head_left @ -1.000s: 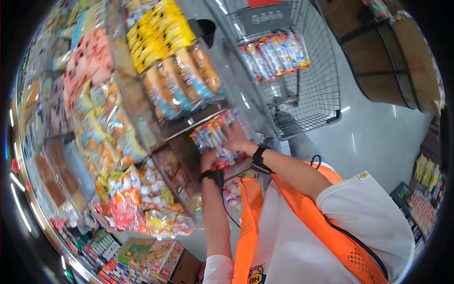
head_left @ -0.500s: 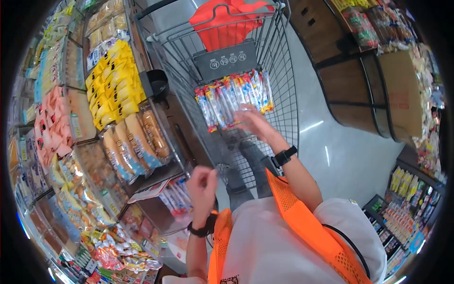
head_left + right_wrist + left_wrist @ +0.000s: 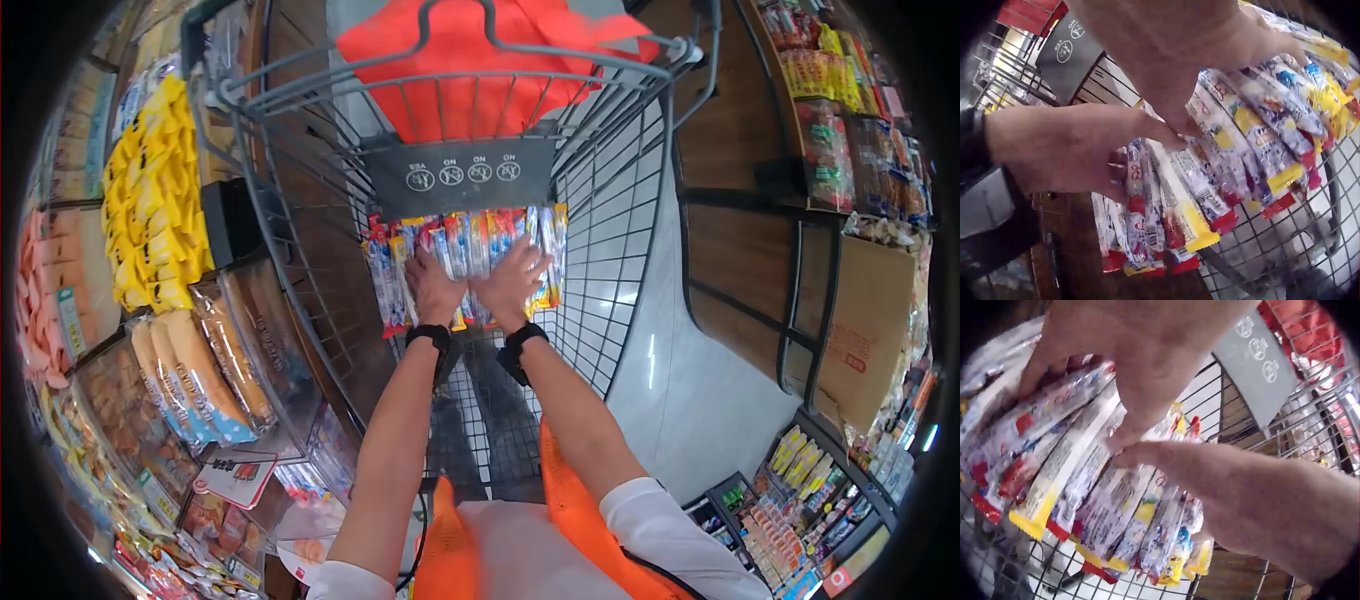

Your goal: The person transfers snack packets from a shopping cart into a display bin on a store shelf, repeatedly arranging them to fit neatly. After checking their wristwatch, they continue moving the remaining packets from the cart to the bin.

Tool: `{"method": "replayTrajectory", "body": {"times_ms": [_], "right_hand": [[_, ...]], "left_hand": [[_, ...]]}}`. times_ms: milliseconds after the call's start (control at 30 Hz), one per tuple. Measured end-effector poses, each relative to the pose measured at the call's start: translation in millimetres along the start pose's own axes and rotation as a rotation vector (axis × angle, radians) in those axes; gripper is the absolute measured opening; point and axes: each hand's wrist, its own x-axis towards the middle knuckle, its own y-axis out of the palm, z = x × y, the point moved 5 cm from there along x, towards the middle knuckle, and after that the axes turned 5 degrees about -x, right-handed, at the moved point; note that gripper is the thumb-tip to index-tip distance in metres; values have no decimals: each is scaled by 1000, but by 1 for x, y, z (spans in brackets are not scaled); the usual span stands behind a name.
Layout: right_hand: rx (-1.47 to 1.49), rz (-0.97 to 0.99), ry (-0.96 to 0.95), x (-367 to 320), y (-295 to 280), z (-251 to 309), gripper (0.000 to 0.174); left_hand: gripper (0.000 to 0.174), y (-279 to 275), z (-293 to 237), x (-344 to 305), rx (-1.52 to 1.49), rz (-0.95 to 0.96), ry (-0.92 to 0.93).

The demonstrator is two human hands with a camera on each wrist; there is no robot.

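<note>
Slim wrapped packets with red and yellow ends (image 3: 390, 275) lie side by side in a wire shopping cart (image 3: 640, 250). My left hand (image 3: 436, 293) rests on the left part of the row, fingers spread. Beside it, my right hand (image 3: 508, 288) rests on the right part, its fingers spread too, and the thumbs almost meet. The left wrist view shows the packets (image 3: 1104, 481) under both hands, their lower ends near the wire grid. In the right wrist view the packets (image 3: 1254, 137) fan out below the palms; some fingertips are hidden.
A red cloth (image 3: 470, 70) hangs at the cart's handle end, above a grey panel (image 3: 460, 175). Shelves on the left hold yellow packs (image 3: 155, 200) and bagged long breads (image 3: 190, 370). On the right stand a wooden display (image 3: 735, 260) and a cardboard box (image 3: 868, 330).
Both hands were at the shelf on the left, pressing on packets there. They have moved over into the cart, right hand first, and now lie on its row. The cart appears nearer and more central.
</note>
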Motion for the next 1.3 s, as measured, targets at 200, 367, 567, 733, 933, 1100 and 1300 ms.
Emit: {"method": "replayTrajectory", "body": {"times_ms": [200, 367, 567, 733, 933, 1100, 1300], "right_hand": [[125, -268, -141, 12, 11, -12, 103], [315, -217, -154, 13, 4, -14, 93], [629, 9, -103, 24, 5, -46, 79], [1063, 454, 62, -18, 40, -62, 89], [1057, 730, -92, -153, 6, -12, 57], [680, 717, -523, -279, -46, 33, 53], [406, 880, -751, -381, -19, 37, 67]], "left_hand": [[102, -4, -11, -3, -19, 45, -71], [88, -1, 11, -6, -71, 24, -100], [81, -1, 49, -32, -295, -8, -177], [68, -33, 39, -91, -826, 321, -95], [66, -183, 3, -193, -436, 263, 349], [68, -314, 33, -280, -402, 320, 469], [78, -391, 190, -353, -149, 170, 435]]}}
